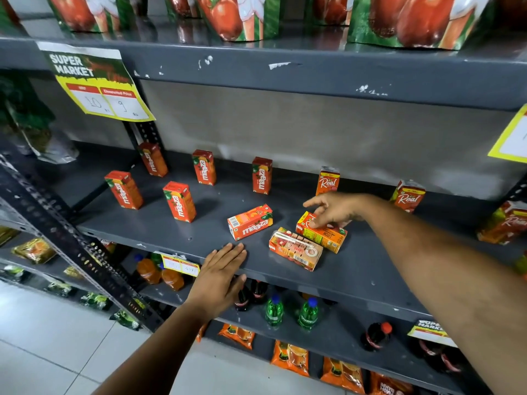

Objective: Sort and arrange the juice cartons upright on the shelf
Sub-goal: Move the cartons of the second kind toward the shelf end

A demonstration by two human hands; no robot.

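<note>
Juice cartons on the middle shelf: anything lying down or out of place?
Yes. Three lie on their sides near the front: a Maaza carton, a Real carton under the right hand, and another carton touching it. The back cartons stand upright.

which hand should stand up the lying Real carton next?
Right. The right hand is already over the lying Real carton, fingers touching its top face. The left hand lies flat on the shelf edge, nearer the toppled Maaza carton.

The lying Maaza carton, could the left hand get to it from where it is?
Probably yes. The left hand lies flat on the shelf edge just in front of the Maaza carton, with bare shelf between them. The right hand is on another carton.
</note>
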